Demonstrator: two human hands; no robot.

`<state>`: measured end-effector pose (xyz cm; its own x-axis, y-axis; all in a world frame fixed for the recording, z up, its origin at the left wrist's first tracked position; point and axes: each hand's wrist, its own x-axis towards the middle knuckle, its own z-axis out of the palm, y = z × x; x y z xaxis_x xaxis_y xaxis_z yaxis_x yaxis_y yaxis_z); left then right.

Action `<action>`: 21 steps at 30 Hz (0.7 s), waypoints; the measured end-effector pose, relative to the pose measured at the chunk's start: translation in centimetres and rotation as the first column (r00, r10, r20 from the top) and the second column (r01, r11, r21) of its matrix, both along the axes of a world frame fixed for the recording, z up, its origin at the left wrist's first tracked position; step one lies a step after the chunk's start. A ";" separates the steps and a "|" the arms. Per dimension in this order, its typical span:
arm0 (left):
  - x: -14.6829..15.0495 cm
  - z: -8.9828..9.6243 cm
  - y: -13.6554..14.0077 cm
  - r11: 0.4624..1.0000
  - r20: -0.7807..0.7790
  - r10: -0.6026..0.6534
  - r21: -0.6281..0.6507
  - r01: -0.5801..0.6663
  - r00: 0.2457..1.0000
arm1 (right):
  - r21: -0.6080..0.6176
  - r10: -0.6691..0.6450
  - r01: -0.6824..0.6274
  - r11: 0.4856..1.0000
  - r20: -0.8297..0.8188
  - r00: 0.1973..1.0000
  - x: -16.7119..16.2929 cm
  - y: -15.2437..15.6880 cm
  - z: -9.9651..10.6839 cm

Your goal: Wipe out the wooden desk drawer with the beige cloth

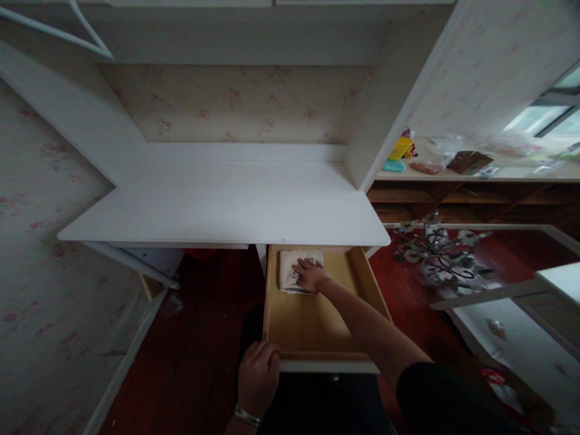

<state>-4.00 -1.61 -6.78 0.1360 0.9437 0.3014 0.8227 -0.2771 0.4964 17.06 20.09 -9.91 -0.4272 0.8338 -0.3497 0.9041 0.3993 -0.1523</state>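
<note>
A wooden drawer [326,326] is pulled out from under the white desk [244,205]. Inside it, toward the back left, lies a folded whitish cloth [289,266] with dark printed marks. My right hand [312,276] rests flat on this cloth, fingers spread and stretched out. My right forearm crosses over the drawer from the right. At the drawer's front left corner, my left hand [259,371] is closed over the edge with its fingers curled. A bracelet circles the left wrist.
Right of the desk, a chandelier-like fixture [441,251] with curled dark arms lies on the red wood floor [199,362]. Behind it, a low shelf unit [408,193] carries bags and a brown box [469,162]. White furniture [507,338] stands at lower right.
</note>
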 end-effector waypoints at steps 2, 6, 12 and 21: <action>0.0 -0.2 0.0 1.000 -0.001 -0.003 0.009 0.003 1.000 | 0.007 -0.014 0.014 1.000 0.007 1.000 3.0 -0.3 0.3; -0.2 -0.4 0.1 1.000 -0.004 -0.011 0.013 0.011 1.000 | 0.004 -0.055 0.055 0.998 0.041 0.998 9.4 -1.6 1.3; -0.2 -0.2 0.2 1.000 0.012 -0.021 0.004 0.021 1.000 | -0.052 0.034 -0.036 0.998 -0.040 0.999 13.3 -7.3 2.0; -0.1 -0.2 0.2 1.000 0.015 -0.018 -0.018 0.018 1.000 | -0.143 0.098 -0.108 0.984 -0.080 0.992 12.1 -12.7 2.7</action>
